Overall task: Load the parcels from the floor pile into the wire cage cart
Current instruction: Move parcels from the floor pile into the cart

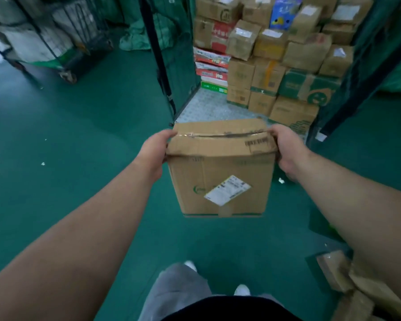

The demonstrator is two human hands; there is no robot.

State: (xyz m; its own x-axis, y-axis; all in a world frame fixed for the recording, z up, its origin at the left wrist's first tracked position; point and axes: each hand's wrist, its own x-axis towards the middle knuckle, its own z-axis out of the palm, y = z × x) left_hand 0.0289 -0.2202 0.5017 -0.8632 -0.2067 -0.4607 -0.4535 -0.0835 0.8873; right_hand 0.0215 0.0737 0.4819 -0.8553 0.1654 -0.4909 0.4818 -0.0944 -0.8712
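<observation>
Parcel — one — between two hands

Two hands show: a left hand and a right hand. One cardboard box bears one white label. Two carts: a wire cage cart and a second cart. Well over a dozen stacked parcels. At least two floor parcels. Two white shoes.

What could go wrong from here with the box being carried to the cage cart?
1. The left hand and right hand grip only the cardboard box's upper edges, beside a crumpled taped seam; a flap may give and the box drop.
2. The stacked parcels in the cart sit unevenly, some tilted; a nudge could topple them.
3. Loose parcels lie on the floor beside the person: a trip hazard.
</observation>
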